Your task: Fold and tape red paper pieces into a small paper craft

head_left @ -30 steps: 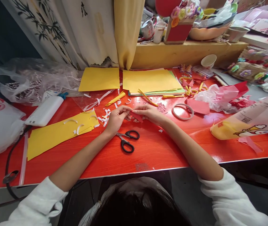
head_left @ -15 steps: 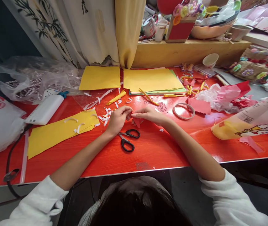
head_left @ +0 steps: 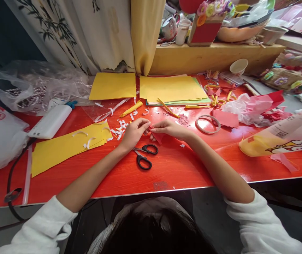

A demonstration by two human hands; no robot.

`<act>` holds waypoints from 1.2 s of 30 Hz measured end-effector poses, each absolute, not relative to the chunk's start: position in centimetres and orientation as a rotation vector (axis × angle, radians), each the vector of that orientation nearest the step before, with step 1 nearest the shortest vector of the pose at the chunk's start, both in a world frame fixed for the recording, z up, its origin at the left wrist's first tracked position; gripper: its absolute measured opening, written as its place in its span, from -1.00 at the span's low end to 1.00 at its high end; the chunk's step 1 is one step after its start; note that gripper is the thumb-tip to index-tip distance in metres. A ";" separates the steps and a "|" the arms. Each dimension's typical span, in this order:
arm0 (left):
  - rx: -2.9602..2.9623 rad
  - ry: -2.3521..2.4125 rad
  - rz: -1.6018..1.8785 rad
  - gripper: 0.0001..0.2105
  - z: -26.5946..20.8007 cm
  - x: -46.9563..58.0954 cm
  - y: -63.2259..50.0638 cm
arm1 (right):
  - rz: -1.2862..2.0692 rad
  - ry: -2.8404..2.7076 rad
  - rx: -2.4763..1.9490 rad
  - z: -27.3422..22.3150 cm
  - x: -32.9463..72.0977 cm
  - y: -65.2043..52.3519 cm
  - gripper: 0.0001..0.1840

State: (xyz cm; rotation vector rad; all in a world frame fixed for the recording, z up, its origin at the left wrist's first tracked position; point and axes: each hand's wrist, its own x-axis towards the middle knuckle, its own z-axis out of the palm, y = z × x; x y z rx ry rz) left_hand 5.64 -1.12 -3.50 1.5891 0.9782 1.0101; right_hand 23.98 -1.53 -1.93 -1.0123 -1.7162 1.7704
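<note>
My left hand (head_left: 135,133) and my right hand (head_left: 170,129) meet above the red table, fingertips nearly touching. Both are closed in a pinch on a small piece of red paper (head_left: 157,136), which hangs pointed and partly hidden behind the fingers. Just below the hands lie scissors with black handles (head_left: 144,156), their blades partly under my left wrist. White paper scraps (head_left: 119,129) are scattered left of my left hand. A rolled yellow paper (head_left: 131,109) and a thin yellow paper strip (head_left: 168,107) lie beyond the hands.
Yellow sheets (head_left: 172,87) are stacked at the back, and cut yellow paper (head_left: 66,150) lies left. A tape roll (head_left: 207,124), red paper (head_left: 225,118) and a drink cup on its side (head_left: 275,135) are at right. A white power bank (head_left: 50,121) sits left.
The red paper between my fingers has turned slightly and shows a little more to the right. My hands stay in nearly the same place.
</note>
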 end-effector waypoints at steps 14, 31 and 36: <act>1.695 1.042 0.986 -0.82 -3.9 5.5 -0.9 | 1.815 -1.690 -1.027 -1.8 24.1 -1.4 -0.69; 1.770 1.204 1.001 -0.76 -3.4 5.6 -1.4 | 1.778 -1.637 -1.148 -1.3 23.4 -1.9 -0.70; 1.831 1.257 0.915 -0.67 -3.2 5.5 -1.3 | 1.779 -1.632 -1.135 -1.6 23.5 -1.9 -0.72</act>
